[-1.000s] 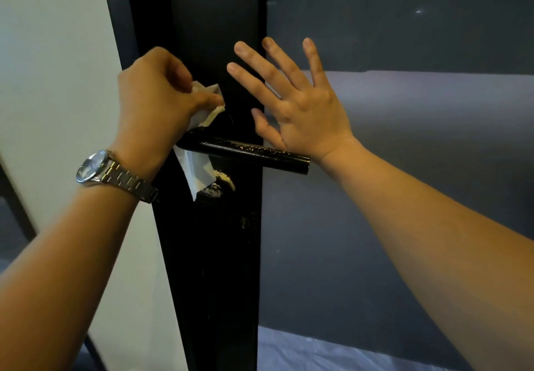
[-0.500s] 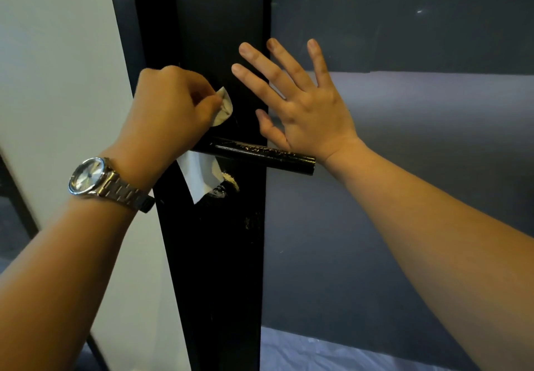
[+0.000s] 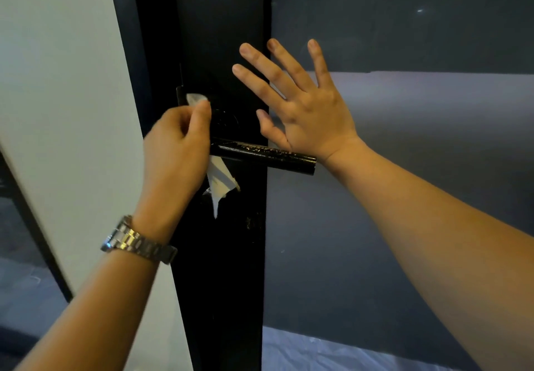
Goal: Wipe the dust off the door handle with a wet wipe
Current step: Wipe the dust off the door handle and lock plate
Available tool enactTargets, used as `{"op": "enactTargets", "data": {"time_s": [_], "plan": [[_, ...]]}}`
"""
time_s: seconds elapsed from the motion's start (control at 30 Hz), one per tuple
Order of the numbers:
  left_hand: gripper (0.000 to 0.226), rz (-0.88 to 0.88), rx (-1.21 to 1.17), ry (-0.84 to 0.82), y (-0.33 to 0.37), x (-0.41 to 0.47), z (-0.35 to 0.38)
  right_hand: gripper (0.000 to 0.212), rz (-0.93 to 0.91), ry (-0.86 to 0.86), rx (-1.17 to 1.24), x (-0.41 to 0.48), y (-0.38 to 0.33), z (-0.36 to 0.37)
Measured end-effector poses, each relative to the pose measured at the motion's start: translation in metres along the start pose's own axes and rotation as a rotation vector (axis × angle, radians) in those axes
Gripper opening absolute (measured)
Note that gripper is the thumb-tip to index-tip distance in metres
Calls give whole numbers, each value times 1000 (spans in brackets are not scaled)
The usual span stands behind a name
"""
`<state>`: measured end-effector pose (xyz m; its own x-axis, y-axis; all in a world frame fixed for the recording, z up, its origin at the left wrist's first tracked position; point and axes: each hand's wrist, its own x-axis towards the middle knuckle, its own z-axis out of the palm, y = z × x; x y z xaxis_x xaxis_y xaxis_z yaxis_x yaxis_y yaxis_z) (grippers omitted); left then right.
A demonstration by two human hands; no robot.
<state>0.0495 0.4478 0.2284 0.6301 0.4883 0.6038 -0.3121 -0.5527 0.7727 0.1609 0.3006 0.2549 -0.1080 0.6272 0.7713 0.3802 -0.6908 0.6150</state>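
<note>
A black lever door handle (image 3: pixel 268 155) sticks out to the right from a black door stile (image 3: pixel 222 255), with pale specks along its top. My left hand (image 3: pixel 176 151), a metal watch on its wrist, grips a white wet wipe (image 3: pixel 221 181) against the handle's base. One corner of the wipe shows above my fingers and a tail hangs below the lever. My right hand (image 3: pixel 300 101) lies flat with spread fingers on the dark door panel just above the lever's free end.
A white wall (image 3: pixel 63 110) stands to the left of the door frame. The dark grey door panel (image 3: pixel 404 168) fills the right side. Pale floor covering (image 3: pixel 332 353) shows at the bottom.
My left hand has slid down with the wipe, from above the handle's base to level with the lever. The wipe's tail now hangs lower. My right hand stays pressed on the door.
</note>
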Motion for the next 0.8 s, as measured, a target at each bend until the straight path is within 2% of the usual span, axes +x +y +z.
{"op": "enactTargets", "data": {"time_s": [0.1,0.17,0.33,0.43,0.5,0.63,0.7,0.8], "plan": [[63,-165,-265,27,-4,-16,11,52,3,6,-18,0,0,0],[69,-265,-438,18,-3,-22,16,52,-1,14,-24,1,0,1],[46,-442,-820,-13,-9,-21,14,52,-2,10,-25,0,1,3],[28,-491,-908,16,-14,-11,6,52,-2,10,-23,0,0,3],[34,-371,-787,49,-12,-6,5,52,-1,17,-20,0,1,3],[22,15,-228,-19,-3,0,5,52,-8,18,-27,0,1,2],[23,188,78,-31,0,7,1,52,-5,13,-22,0,1,2],[26,334,355,-77,10,18,-6,52,-2,10,-22,0,1,2]]}}
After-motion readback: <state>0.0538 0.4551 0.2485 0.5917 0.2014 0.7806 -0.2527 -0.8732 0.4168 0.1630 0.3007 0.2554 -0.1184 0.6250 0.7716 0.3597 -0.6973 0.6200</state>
